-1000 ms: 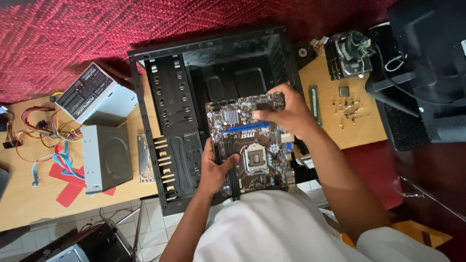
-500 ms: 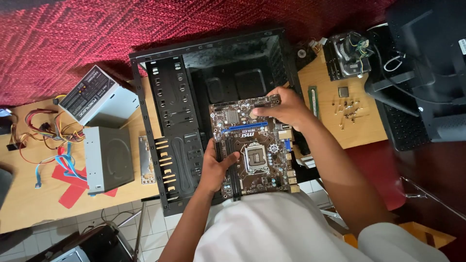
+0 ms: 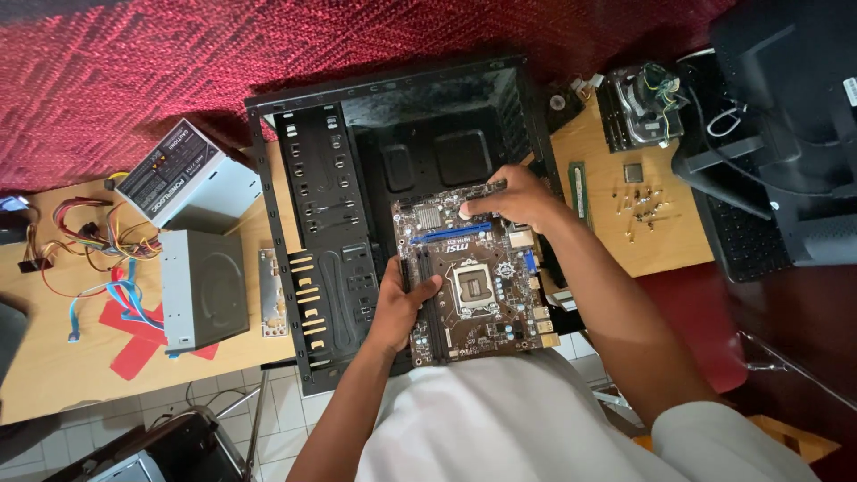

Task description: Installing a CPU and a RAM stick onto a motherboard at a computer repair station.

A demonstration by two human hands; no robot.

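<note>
A dark brown motherboard (image 3: 473, 277) with a blue slot and a silver processor socket is held over the open black computer case (image 3: 357, 196), which lies on its side on the wooden table. My left hand (image 3: 400, 303) grips the board's left edge, thumb on top. My right hand (image 3: 513, 198) holds the board's far right corner, fingers curled over the edge.
Left of the case lie a grey power supply (image 3: 183, 178) with loose coloured cables (image 3: 89, 236), a silver optical drive (image 3: 203, 287) and a metal back plate (image 3: 272, 293). To the right are a memory stick (image 3: 578, 192), a cooler fan (image 3: 647, 103), small screws (image 3: 638, 210) and a black keyboard (image 3: 741, 232).
The motherboard has shifted slightly toward me and lower in the case opening. My right hand has slid along its far edge while the left keeps its grip.
</note>
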